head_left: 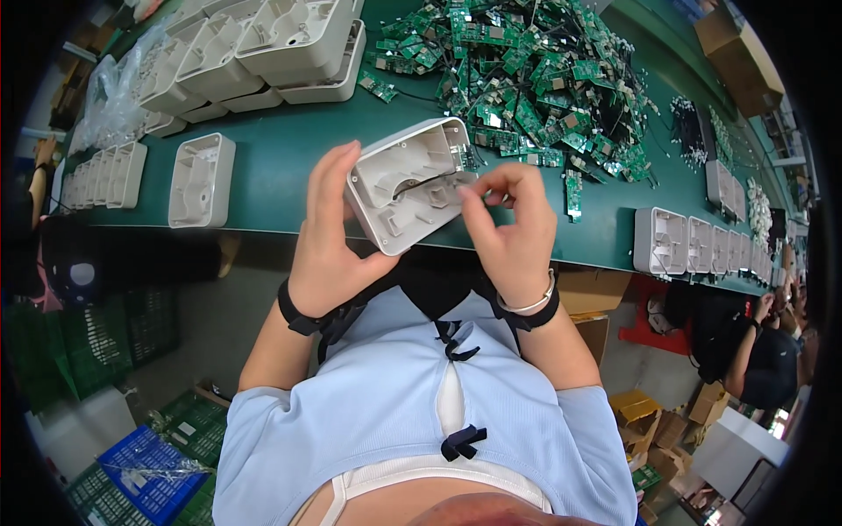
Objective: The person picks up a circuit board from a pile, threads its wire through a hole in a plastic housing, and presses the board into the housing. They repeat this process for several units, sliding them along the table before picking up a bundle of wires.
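My left hand [326, 237] grips a white plastic housing [412, 230] by its left end, thumb along the lower edge and fingers behind. The housing is tilted over the table's near edge, its hollow inside facing up. A thin black cable [430, 182] runs across the inside toward the right wall, where a bit of green circuit board [467, 158] shows. At that right end is my right hand [513, 223], thumb tip at the housing and fingers curled in a pinch. What lies between those fingertips is too small to make out.
A big heap of green circuit boards [544, 88] with black cables covers the table [272, 145] behind the housing. More white housings are stacked at the far left [294, 44]. One housing [202, 180] stands alone at left; a row [662, 241] lines the right edge. Other people sit on both sides.
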The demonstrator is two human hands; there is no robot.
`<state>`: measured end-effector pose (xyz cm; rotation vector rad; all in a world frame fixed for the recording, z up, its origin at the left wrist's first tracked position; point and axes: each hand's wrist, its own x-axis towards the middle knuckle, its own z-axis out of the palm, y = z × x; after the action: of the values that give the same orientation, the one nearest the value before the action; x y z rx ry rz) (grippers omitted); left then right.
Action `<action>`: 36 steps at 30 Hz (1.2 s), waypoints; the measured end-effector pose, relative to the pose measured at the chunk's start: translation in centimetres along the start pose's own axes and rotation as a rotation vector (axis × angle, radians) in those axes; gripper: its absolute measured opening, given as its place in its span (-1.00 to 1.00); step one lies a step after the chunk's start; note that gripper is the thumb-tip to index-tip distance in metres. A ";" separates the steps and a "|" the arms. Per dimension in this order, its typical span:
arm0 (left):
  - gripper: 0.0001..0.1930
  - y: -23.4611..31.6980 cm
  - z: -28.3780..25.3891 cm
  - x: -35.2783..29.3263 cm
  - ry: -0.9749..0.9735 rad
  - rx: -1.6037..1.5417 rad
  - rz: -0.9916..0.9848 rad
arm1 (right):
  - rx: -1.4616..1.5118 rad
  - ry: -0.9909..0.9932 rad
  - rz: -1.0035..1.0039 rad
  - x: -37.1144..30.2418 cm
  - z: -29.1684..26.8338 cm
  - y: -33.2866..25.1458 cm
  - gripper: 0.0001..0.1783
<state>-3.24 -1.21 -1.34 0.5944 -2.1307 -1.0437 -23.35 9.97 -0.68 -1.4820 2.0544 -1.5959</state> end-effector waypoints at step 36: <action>0.22 -0.5 -0.4 -0.4 -0.017 -0.205 -0.371 | -0.091 -0.245 -0.551 -0.7 -0.1 0.4 -0.72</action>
<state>-2.62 -1.48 -1.74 0.9029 -1.9367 -1.4513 -23.26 10.57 -1.25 -2.2945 1.6915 -1.3839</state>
